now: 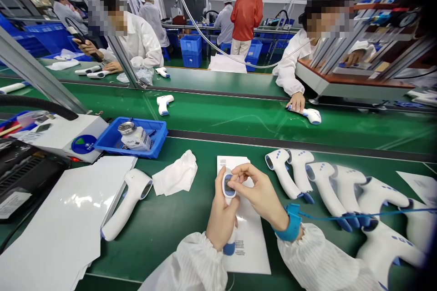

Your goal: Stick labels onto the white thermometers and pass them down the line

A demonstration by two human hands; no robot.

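My left hand [221, 216] is wrapped round the handle of a white infrared thermometer [229, 187], held upright with its small screen facing me. My right hand [258, 191] pinches at the edge of that screen with thumb and forefinger; what is between the fingertips is too small to name. A blue wrist strap [292, 223] with a coiled cord sits on my right wrist. Below the hands lies a white printed sheet [248, 236]. Both sleeves are white.
Another white thermometer [127, 202] lies at left beside a white cloth [175, 175]. Several thermometers [341, 191] are lined up at right. A blue tray [131, 138] holds a bottle [134, 135]. Across the green conveyor [239, 116], other people in white coats work with thermometers.
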